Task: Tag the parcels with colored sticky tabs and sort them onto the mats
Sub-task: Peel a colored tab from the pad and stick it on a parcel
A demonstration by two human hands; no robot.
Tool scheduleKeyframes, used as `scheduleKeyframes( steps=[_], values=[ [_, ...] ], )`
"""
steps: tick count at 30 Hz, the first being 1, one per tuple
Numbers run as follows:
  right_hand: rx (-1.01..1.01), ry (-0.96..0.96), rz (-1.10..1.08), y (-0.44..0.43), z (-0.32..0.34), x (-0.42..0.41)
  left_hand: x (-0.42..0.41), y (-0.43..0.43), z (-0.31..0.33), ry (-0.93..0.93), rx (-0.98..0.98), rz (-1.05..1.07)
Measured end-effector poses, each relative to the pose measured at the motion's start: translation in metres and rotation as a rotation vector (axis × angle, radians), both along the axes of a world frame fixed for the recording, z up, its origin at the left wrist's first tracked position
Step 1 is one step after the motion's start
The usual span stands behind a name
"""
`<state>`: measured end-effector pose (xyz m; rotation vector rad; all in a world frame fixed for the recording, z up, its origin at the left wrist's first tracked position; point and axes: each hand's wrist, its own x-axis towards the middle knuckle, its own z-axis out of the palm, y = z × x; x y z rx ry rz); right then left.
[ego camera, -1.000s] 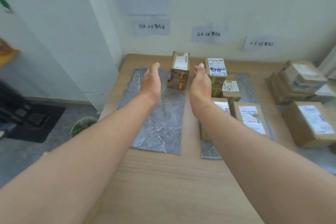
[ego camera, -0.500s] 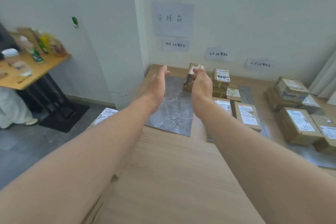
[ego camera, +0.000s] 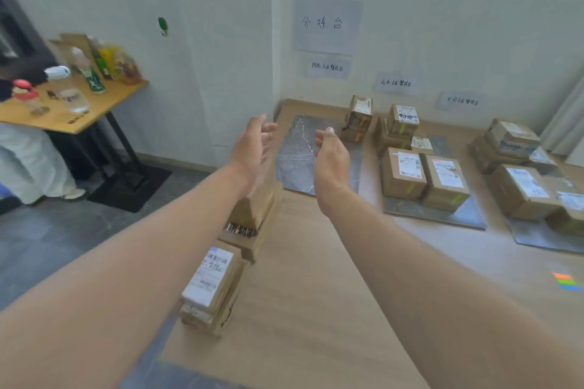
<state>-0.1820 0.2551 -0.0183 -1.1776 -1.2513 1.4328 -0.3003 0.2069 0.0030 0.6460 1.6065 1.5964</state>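
Small brown cardboard parcels with white labels [ego camera: 211, 286] are stacked at the left edge of the wooden table [ego camera: 316, 309]. A second brown stack [ego camera: 252, 219] sits just behind, partly hidden under the left forearm. The parcels are judged stiff and light, with possibly slick tape, and are best taken by opposite side walls.

The left hand [ego camera: 252, 148] and right hand [ego camera: 331, 161] are held above the table, palms facing, fingers loosely spread, nothing held.

A grey marble-pattern mat [ego camera: 294, 164] lies beyond, with orange-tabbed boxes [ego camera: 358, 118] at its far corner. Green-tabbed boxes [ego camera: 404, 172] are seen on the middle mat. The pad of coloured sticky tabs [ego camera: 566, 282] lies well apart near the right edge, with the right forearm in between.
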Motion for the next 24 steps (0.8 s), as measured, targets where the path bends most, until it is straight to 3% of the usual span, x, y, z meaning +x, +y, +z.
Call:
scheduleKeyframes(
  steps=[8, 17, 24],
  values=[
    [-0.081, -0.072, 0.008, -0.126, -0.065, -0.040, -0.050, -0.111, -0.053, -0.037, -0.088, -0.004],
    [-0.200, -0.156, 0.084, -0.191, -0.132, -0.073, -0.073, -0.177, -0.126, -0.026, -0.242, 0.041],
    [-0.387, -0.176, 0.159, -0.217, -0.181, -0.080, -0.070, -0.207, -0.170, -0.085, -0.487, -0.033]
  ],
)
